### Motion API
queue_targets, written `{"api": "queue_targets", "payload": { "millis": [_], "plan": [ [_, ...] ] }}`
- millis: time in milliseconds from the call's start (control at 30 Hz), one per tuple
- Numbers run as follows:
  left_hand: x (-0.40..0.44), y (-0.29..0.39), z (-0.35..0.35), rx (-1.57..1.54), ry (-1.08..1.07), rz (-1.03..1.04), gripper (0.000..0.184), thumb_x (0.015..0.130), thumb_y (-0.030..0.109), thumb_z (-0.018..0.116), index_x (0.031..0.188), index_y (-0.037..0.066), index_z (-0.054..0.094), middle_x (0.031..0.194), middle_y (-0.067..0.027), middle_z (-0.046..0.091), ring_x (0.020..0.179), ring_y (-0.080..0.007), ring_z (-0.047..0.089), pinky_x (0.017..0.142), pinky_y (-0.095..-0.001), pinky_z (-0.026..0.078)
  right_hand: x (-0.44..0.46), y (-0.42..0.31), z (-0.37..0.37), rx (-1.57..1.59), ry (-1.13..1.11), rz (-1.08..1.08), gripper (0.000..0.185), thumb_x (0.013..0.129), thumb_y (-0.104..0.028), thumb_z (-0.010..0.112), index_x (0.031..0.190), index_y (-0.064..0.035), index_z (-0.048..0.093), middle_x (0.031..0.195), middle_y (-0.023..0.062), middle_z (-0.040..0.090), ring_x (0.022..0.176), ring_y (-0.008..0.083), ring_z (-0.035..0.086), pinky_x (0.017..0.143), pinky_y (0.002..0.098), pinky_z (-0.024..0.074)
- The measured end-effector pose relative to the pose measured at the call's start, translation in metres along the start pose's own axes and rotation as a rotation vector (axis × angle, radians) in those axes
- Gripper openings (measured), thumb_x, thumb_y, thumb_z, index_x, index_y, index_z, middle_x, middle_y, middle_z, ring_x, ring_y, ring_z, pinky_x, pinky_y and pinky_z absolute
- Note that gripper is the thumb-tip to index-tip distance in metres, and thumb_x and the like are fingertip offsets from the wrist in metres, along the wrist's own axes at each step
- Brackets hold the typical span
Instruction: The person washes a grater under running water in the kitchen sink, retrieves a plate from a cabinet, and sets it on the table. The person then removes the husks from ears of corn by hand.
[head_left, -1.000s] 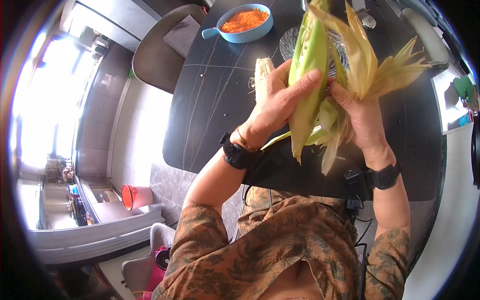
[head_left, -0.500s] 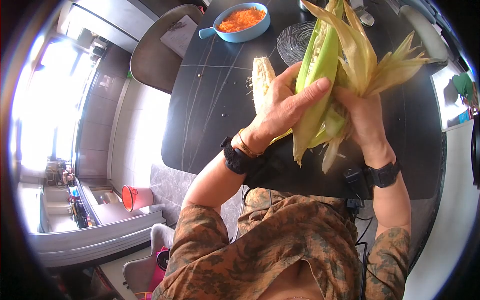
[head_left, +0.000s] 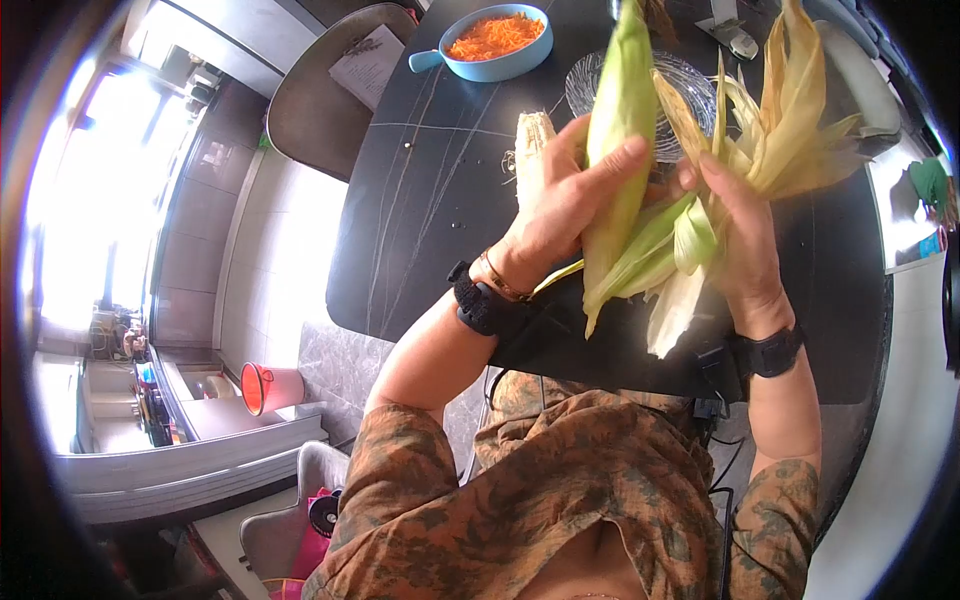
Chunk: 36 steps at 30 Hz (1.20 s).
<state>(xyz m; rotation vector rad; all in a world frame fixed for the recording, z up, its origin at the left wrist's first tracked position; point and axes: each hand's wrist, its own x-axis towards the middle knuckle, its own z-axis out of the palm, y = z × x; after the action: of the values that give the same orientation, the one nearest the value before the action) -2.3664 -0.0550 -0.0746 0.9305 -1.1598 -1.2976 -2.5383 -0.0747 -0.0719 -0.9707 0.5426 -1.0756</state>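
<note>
My left hand (head_left: pixel 575 190) is closed around a green ear of corn (head_left: pixel 622 120), its thumb lying along the husk. The ear stands tilted over the dark table, with its far tip near the top of the view. My right hand (head_left: pixel 740 225) grips pulled-back corn husks (head_left: pixel 790 120), dry and yellowish at the top, pale green near the palm. Some leaves hang down between the hands. Just beyond my left hand lies a pale corn cob (head_left: pixel 533 150), partly hidden by that hand.
A clear glass plate (head_left: pixel 583 88) lies behind the ear. To its left stands a blue pan (head_left: pixel 515 66) of shredded orange food (head_left: pixel 492 38). Small crumbs dot the dark table (head_left: pixel 400 230). Chairs (head_left: pixel 315 100) flank it, and a red-rimmed bucket (head_left: pixel 275 388) sits on the floor.
The husks in my right hand have swung rightward, away from the ear, opening a gap through which the glass plate shows. The ear has turned, with its smooth green side now facing up.
</note>
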Motion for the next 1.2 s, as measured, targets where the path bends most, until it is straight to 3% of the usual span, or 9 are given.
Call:
{"api": "queue_targets", "payload": {
  "millis": [133,200,467,567,733,833,933,967,1200],
  "plan": [
    [-0.001,0.007,-0.004,-0.291,0.215,0.128,0.038,0.093,0.033,0.051,0.112,0.000,0.049,0.096,-0.0091,0.058,0.077,-0.0162,0.059,0.069,-0.0289,0.053,0.002,-0.003,-0.002,0.012,0.031,-0.001,0.032,0.086,-0.022,0.065,0.108,-0.0024,0.056,0.089,0.0040,0.061,0.081,0.0142,0.064,0.070,0.0263,0.0555],
    [0.002,0.006,-0.006,-0.409,0.323,0.186,0.036,0.094,0.031,0.048,0.114,0.001,0.047,0.102,-0.0100,0.057,0.085,-0.0168,0.058,0.071,-0.0317,0.053,0.004,-0.004,-0.006,0.044,0.036,0.003,0.036,0.086,-0.021,0.065,0.114,-0.0023,0.053,0.094,0.0043,0.061,0.084,0.0154,0.064,0.072,0.0271,0.0558],
    [-0.001,-0.011,0.003,-0.117,0.286,0.236,0.040,0.095,0.035,0.046,0.118,0.003,0.047,0.106,-0.0107,0.058,0.088,-0.0174,0.059,0.077,-0.0327,0.053,0.005,0.002,-0.004,0.130,-0.128,0.113,0.041,0.085,-0.014,0.063,0.121,-0.0014,0.048,0.103,0.0097,0.061,0.089,0.0172,0.063,0.079,0.0299,0.0548],
    [0.000,-0.009,0.007,-0.200,0.327,0.307,0.026,0.095,0.024,0.049,0.106,0.002,0.045,0.092,-0.0095,0.059,0.075,-0.0140,0.059,0.065,-0.0276,0.051,0.006,0.003,0.002,0.125,-0.108,0.132,0.039,0.085,-0.013,0.064,0.119,0.0005,0.049,0.106,0.0121,0.062,0.089,0.0176,0.064,0.078,0.0301,0.0551],
    [-0.002,-0.001,0.003,-0.300,0.355,0.265,0.038,0.095,0.034,0.045,0.115,0.002,0.047,0.103,-0.0094,0.059,0.080,-0.0155,0.058,0.070,-0.0307,0.051,0.001,0.000,-0.004,0.075,-0.044,0.281,0.029,0.086,-0.017,0.062,0.107,0.0010,0.055,0.103,0.0126,0.063,0.090,0.0195,0.064,0.081,0.0325,0.0542],
    [0.001,0.001,-0.005,-0.286,0.402,0.229,0.052,0.093,0.047,0.041,0.117,0.001,0.048,0.107,-0.0100,0.058,0.081,-0.0174,0.058,0.076,-0.0318,0.051,0.001,0.006,-0.003,0.164,-0.050,0.081,0.026,0.087,-0.018,0.056,0.105,-0.0002,0.053,0.086,0.0059,0.060,0.083,0.0158,0.061,0.084,0.0321,0.0519],
    [0.005,-0.002,-0.016,-0.475,0.424,0.215,0.051,0.093,0.047,0.041,0.115,0.002,0.049,0.103,-0.0097,0.058,0.083,-0.0178,0.057,0.077,-0.0325,0.050,-0.002,0.001,0.001,0.297,-0.069,0.061,0.025,0.087,-0.017,0.052,0.107,-0.0011,0.049,0.073,0.0001,0.048,0.074,0.0117,0.054,0.082,0.0293,0.0487],
    [0.008,-0.001,-0.023,-0.584,0.427,0.204,0.043,0.094,0.042,0.044,0.112,0.003,0.047,0.099,-0.0089,0.057,0.078,-0.0180,0.056,0.069,-0.0360,0.052,-0.004,-0.004,0.009,0.289,-0.042,0.066,0.027,0.086,-0.014,0.053,0.108,-0.0017,0.046,0.070,-0.0018,0.042,0.068,0.0087,0.045,0.073,0.0226,0.0433],
    [0.009,0.007,-0.020,-0.405,0.545,0.398,0.044,0.093,0.044,0.045,0.112,0.004,0.048,0.100,-0.0095,0.059,0.085,-0.0185,0.057,0.072,-0.0358,0.051,-0.004,-0.002,0.002,0.119,-0.175,0.210,0.020,0.083,-0.014,0.058,0.097,-0.0020,0.052,0.064,-0.0044,0.040,0.058,0.0049,0.040,0.054,0.0192,0.0329]
  ]
}}
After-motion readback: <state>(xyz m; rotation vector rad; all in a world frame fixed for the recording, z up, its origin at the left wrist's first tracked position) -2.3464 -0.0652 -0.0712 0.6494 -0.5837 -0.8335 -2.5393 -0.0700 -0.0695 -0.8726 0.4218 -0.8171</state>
